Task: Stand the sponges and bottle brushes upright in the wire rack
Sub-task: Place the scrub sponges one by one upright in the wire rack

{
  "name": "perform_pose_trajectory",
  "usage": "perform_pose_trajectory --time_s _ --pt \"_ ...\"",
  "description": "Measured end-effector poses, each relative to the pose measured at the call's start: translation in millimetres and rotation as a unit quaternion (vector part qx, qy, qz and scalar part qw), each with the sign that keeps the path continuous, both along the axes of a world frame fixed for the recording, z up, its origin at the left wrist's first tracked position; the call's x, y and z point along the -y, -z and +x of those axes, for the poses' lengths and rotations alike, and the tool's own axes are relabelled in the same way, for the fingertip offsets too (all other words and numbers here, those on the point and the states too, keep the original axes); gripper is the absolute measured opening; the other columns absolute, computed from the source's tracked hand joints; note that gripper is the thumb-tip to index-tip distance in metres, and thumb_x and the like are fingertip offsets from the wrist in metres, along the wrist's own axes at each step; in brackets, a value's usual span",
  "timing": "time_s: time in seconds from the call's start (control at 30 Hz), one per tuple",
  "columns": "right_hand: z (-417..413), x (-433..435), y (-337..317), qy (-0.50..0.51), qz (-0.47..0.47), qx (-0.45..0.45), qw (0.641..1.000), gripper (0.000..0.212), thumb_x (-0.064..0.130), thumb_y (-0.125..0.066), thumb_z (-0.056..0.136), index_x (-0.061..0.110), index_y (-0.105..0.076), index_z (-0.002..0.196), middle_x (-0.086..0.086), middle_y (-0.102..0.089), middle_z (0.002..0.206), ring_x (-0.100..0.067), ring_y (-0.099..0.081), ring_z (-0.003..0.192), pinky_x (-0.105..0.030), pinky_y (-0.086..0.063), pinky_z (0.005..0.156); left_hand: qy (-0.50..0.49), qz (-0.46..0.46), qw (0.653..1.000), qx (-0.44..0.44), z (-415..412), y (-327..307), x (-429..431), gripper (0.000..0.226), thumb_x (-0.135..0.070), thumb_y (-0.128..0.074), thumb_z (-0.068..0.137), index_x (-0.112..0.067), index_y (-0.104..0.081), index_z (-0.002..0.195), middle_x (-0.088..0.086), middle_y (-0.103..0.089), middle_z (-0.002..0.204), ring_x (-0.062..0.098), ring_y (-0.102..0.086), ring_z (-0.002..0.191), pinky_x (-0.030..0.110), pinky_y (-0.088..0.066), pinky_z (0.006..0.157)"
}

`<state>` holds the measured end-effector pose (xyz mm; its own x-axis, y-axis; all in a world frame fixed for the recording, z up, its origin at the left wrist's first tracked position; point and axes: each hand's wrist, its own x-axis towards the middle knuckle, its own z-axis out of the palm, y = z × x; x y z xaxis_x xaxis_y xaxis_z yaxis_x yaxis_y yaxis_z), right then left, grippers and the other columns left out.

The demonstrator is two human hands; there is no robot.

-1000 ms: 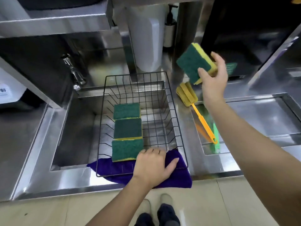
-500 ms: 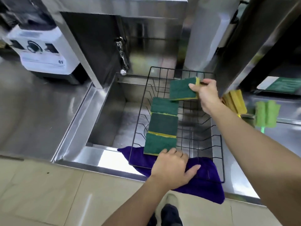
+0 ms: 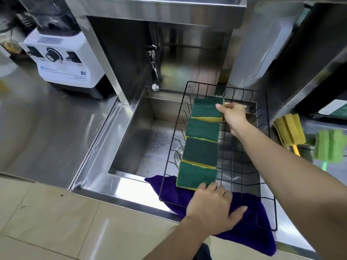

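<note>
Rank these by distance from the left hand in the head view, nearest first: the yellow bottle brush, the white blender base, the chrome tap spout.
Measured from the left hand at the black wire rack's near edge:
1. Yellow bottle brush, on the right counter beyond the rack.
2. Chrome tap spout, behind the sink's far wall.
3. White blender base, far back on the left counter.

Both forearms are bare, no sleeves in sight; left hand (image 3: 212, 207) and right hand (image 3: 233, 114) wear no gloves, and dark footwear (image 3: 202, 253) peeks below.
</note>
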<state>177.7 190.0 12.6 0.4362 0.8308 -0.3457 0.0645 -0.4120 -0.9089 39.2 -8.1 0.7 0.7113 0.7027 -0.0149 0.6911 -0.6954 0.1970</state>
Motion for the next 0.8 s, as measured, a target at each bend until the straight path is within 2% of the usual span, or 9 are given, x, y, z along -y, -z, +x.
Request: perform_pose_trajectory --time_s 0.07,0.13,0.23,0.37,0.5,0.57,0.63,0.73,0.8 --pt "-2.0 -3.6 6.2 -0.025 -0.019 0.042 0.999 0.025 0.024 -0.063 0.088 0.02 -0.048 0.069 -0.004 -0.056 0.089 -0.02 -0.049 0.088 -0.03 -0.038 0.079 0.005 -0.007 1.0 0.001 0.4 -0.5 -0.3 0.062 -0.055 -0.024 0.09 -0.009 -0.065 0.084 0.008 -0.065 0.082 0.025 -0.056 0.077 0.039 -0.046 0.069" --pt "-3.0 -7.1 11.9 -0.072 -0.062 0.107 0.99 0.023 0.031 -0.059 0.09 0.011 -0.053 0.08 -0.011 -0.053 0.092 -0.024 -0.048 0.087 -0.032 -0.037 0.076 0.009 -0.001 1.0 0.004 0.2 -1.4 -0.5 0.064 -0.055 -0.022 0.091 -0.007 -0.064 0.087 0.011 -0.065 0.085 0.028 -0.055 0.079 0.041 -0.045 0.072" --pt "-2.9 -7.9 5.9 -0.17 -0.151 0.234 0.945 0.038 0.037 -0.048 0.095 0.0 -0.056 0.098 -0.017 -0.053 0.096 -0.034 -0.055 0.099 -0.032 -0.037 0.075 0.017 0.003 1.0 -0.01 -0.2 -1.3 0.5 0.059 -0.054 -0.026 0.09 -0.011 -0.065 0.08 0.007 -0.065 0.077 0.024 -0.056 0.072 0.037 -0.048 0.066" --pt "-1.0 -8.9 -3.4 -0.199 -0.165 0.344 0.903 0.044 0.042 -0.046 0.094 0.0 -0.054 0.109 -0.021 -0.059 0.119 -0.038 -0.055 0.11 -0.041 -0.045 0.088 0.009 0.006 1.0 -0.01 0.1 0.9 1.0 0.057 -0.054 -0.028 0.089 -0.014 -0.067 0.074 0.003 -0.065 0.072 0.021 -0.056 0.068 0.033 -0.049 0.062" --pt "-4.5 0.4 -2.5 -0.234 -0.161 0.279 0.917 0.051 0.037 -0.044 0.097 -0.002 -0.042 0.129 -0.021 -0.055 0.127 -0.036 -0.055 0.113 -0.035 -0.044 0.083 0.008 0.005 1.0 -0.006 1.2 -1.0 0.9 0.059 -0.054 -0.027 0.089 -0.012 -0.067 0.076 0.005 -0.066 0.073 0.023 -0.057 0.069 0.036 -0.049 0.063" --pt "1.2 11.1 -2.2 -0.262 -0.158 0.217 0.927 0.048 0.036 -0.049 0.095 0.002 -0.044 0.128 -0.017 -0.059 0.112 -0.033 -0.06 0.093 -0.031 -0.045 0.066 0.007 0.005 1.0 -0.013 0.7 -2.3 0.0 0.057 -0.054 -0.029 0.088 -0.013 -0.066 0.072 0.004 -0.066 0.069 0.022 -0.058 0.066 0.035 -0.05 0.06" --pt "11.4 23.1 -2.7 -0.285 -0.164 0.197 0.924 0.047 0.034 -0.054 0.092 0.003 -0.046 0.127 -0.017 -0.061 0.097 -0.025 -0.054 0.072 -0.027 -0.039 0.051 0.004 0.011 1.0 -0.01 1.0 -0.5 0.1 0.056 -0.054 -0.031 0.088 -0.015 -0.066 0.069 0.002 -0.065 0.067 0.021 -0.057 0.064 0.035 -0.05 0.058" --pt "31.6 38.6 -13.0 -0.248 -0.125 0.207 0.938 0.047 0.032 -0.057 0.091 0.006 -0.05 0.129 -0.012 -0.062 0.107 -0.022 -0.057 0.085 -0.026 -0.042 0.06 0.006 0.024 1.0 0.002 0.8 1.4 1.8 0.054 -0.052 -0.033 0.088 -0.015 -0.065 0.067 0.002 -0.064 0.065 0.021 -0.057 0.062 0.034 -0.049 0.056" --pt "47.0 49.4 -27.1 -0.18 -0.066 0.21 0.959 0.034 0.027 -0.056 0.092 0.007 -0.058 0.12 -0.007 -0.062 0.097 -0.021 -0.06 0.085 -0.032 -0.049 0.071 0.007 0.041 0.999 0.011 0.6 1.8 2.8 0.052 -0.05 -0.035 0.088 -0.014 -0.065 0.066 0.002 -0.064 0.063 0.021 -0.056 0.061 0.033 -0.048 0.055"
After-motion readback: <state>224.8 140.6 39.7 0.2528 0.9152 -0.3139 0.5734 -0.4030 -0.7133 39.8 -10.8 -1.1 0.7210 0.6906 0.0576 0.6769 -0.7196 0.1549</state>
